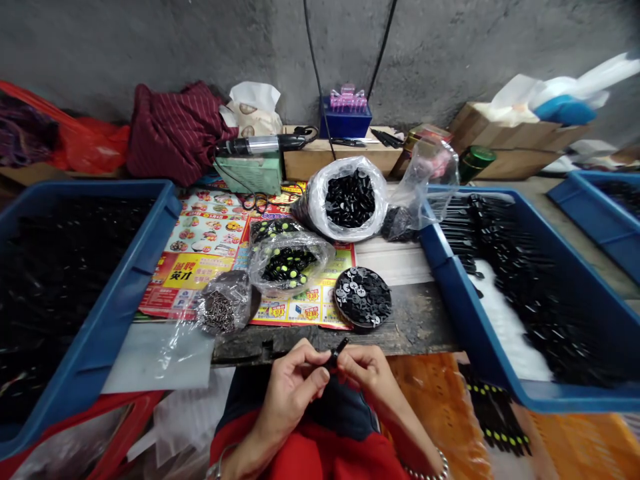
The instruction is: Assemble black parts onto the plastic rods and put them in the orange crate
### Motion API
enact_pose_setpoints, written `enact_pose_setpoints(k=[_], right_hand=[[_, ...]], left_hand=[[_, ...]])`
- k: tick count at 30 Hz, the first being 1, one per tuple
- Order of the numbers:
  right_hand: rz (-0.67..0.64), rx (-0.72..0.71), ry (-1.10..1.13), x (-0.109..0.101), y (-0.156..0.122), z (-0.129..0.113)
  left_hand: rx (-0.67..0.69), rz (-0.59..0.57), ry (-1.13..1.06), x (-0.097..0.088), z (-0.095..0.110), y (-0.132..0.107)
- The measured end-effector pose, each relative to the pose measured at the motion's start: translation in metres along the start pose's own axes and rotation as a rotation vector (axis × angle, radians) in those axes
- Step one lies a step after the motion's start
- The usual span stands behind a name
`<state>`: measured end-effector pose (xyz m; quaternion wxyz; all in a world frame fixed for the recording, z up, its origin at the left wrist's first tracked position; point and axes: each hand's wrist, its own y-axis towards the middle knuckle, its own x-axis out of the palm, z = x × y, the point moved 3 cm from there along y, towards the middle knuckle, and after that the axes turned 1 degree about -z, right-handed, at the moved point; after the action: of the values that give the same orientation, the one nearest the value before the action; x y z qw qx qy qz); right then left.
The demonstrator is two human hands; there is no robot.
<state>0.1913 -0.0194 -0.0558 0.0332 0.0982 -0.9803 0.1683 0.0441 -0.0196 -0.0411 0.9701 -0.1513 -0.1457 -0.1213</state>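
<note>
My left hand (295, 380) and my right hand (367, 373) meet close to my body, below the table's front edge. Both pinch a small black plastic part (339, 349) between fingertips, the part sticking up between them. Just beyond the hands a round black tin (363, 297) holds several small black and white discs. Left of it lie a clear bag of black pieces with yellow-green dots (287, 263) and a small bag of metal springs (220, 310). Farther back a white bag (350, 198) is full of black parts.
A large blue tray (120, 293) of black pieces stands at the left, another blue tray (460, 300) of long black parts at the right. An orange crate (440, 413) with finished black pieces sits lower right. Colourful flyers cover the table; boxes, cloth and cables line the wall.
</note>
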Motion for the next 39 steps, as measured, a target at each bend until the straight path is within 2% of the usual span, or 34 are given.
enact_pose_setpoints(k=[3,6,10,13,16,18,20,24,29,32,39], right_hand=[[-0.056,0.090,0.091,0.001,0.001,0.002],[-0.055,0.124,0.139,0.004,0.002,0.002],[-0.005,0.074,0.185,0.009,0.003,-0.004],[0.037,0.013,0.251,0.009,0.003,-0.008],[0.011,-0.035,0.258,0.008,0.001,-0.011],[0.038,-0.052,0.241,0.006,0.000,-0.011],[0.119,-0.043,0.261,0.003,-0.002,-0.010],[0.229,0.010,0.331,0.000,-0.004,-0.007],[0.206,-0.004,0.340,0.003,-0.004,-0.008],[0.177,-0.032,0.275,0.011,-0.008,-0.006],[0.225,-0.087,0.080,0.018,-0.016,-0.006]], left_hand=[[-0.007,0.005,-0.009,0.001,0.000,0.000],[-0.061,0.028,-0.039,-0.001,0.001,0.000],[-0.173,0.050,-0.158,-0.001,0.004,0.000],[-0.233,0.022,-0.253,0.002,0.009,-0.001],[-0.256,-0.018,-0.272,0.005,0.013,-0.001],[-0.246,-0.017,-0.255,0.006,0.014,0.000],[-0.227,-0.019,-0.199,0.004,0.016,0.000],[-0.126,-0.021,0.037,-0.003,0.020,0.002],[-0.028,0.025,0.245,-0.007,0.024,0.001],[-0.004,0.056,0.274,-0.006,0.024,0.000],[0.052,0.052,0.349,-0.004,0.012,-0.003]])
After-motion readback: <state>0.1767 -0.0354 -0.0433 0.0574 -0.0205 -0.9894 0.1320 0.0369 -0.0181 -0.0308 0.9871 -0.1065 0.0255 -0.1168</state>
